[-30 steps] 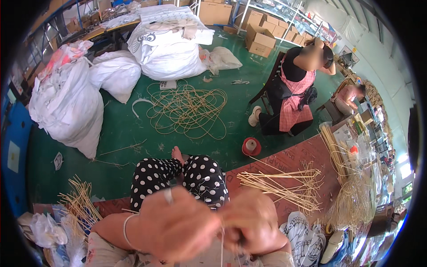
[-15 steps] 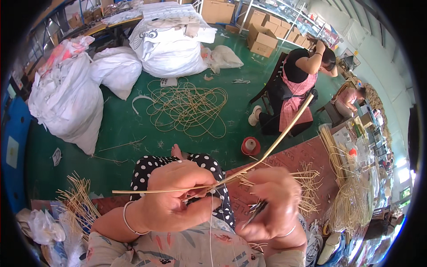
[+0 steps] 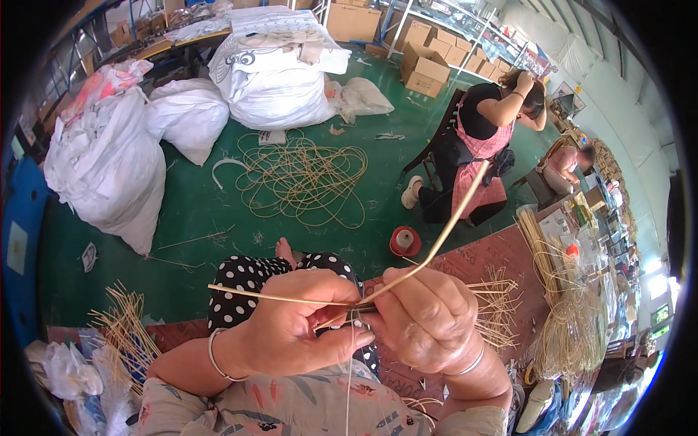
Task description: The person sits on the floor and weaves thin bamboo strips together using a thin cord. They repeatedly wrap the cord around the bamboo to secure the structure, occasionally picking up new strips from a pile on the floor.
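My left hand [image 3: 291,316] is closed in a pinch around thin cane strips [image 3: 454,218] that cross at its fingertips. One end runs out left over the hand; a longer, bent piece rises to the upper right. White thread [image 3: 349,385] is wound at the crossing and hangs down over my lap. My right hand [image 3: 429,312] is closed beside the crossing, its fingers touching the long strip. Between the two hands shows the dark metal tip of small snips [image 3: 362,308]; the rest of them is hidden in the right hand.
Loose cut canes [image 3: 123,327] lie left of me, and more [image 3: 498,305] on the reddish board [image 3: 509,254] at right. A red spool holder [image 3: 404,241], coiled cane [image 3: 302,178] and white sacks [image 3: 109,167] stand or lie on the green floor. A co-worker [image 3: 480,138] sits ahead right.
My right hand has moved left and up to the crossing, bringing the snips' tip against it. The strips have shifted slightly right at their left end.
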The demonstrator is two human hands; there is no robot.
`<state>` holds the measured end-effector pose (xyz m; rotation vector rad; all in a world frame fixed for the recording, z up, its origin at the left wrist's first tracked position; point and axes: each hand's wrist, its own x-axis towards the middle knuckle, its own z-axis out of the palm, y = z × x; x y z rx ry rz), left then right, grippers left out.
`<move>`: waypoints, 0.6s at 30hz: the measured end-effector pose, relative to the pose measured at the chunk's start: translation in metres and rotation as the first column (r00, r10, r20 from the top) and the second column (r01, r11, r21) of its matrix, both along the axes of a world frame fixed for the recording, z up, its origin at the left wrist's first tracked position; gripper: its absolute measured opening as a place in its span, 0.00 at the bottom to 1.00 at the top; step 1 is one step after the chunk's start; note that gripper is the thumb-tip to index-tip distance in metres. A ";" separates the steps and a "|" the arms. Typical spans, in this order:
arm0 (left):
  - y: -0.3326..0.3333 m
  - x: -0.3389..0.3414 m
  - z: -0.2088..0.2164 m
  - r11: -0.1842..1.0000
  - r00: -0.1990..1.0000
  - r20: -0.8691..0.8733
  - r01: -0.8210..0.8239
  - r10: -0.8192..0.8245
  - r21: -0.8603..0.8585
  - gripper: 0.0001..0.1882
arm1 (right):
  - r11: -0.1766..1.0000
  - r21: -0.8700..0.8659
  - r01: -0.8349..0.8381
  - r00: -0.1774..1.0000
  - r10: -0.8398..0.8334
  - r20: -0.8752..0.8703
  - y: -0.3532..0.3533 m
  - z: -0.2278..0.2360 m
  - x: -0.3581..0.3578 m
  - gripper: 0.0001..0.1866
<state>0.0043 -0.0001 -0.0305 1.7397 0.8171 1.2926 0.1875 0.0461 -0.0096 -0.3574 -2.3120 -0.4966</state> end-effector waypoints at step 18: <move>-0.020 -0.030 -0.088 0.956 0.920 -0.287 -0.291 0.266 -0.046 0.04 | 0.592 -0.778 -0.209 0.958 -0.036 -0.285 0.041 -0.048 0.012 0.07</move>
